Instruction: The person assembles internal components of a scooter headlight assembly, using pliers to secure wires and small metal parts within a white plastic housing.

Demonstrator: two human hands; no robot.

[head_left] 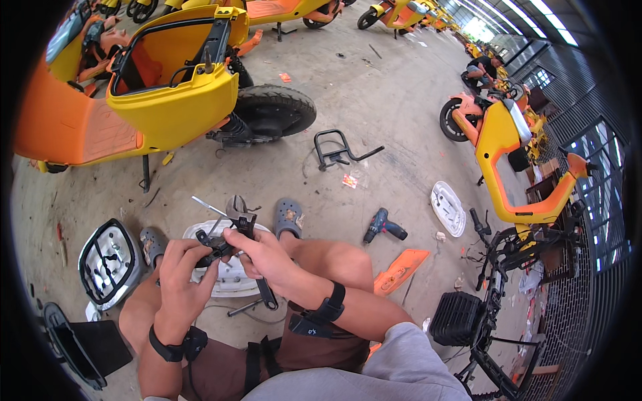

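Note:
My left hand (182, 269) grips a small black metal bracket (212, 248) in front of my knees. My right hand (262, 254) is closed around the handle of an adjustable wrench (245, 230), whose jaw sits at the bracket's upper end and whose black handle sticks out below my palm. Both wrists wear black bands. Under my hands lies a white plastic cover (227, 277) on the concrete floor. A thin metal rod (207, 206) points up and left from the wrench head.
A yellow and orange scooter (167, 93) stands ahead left with its rear tyre (275, 110). A black metal rack (338, 150), a cordless drill (382, 226), a white cover (448, 207), an orange panel (400, 269) and a headlight housing (108, 262) lie around. Another scooter frame (515, 167) stands right.

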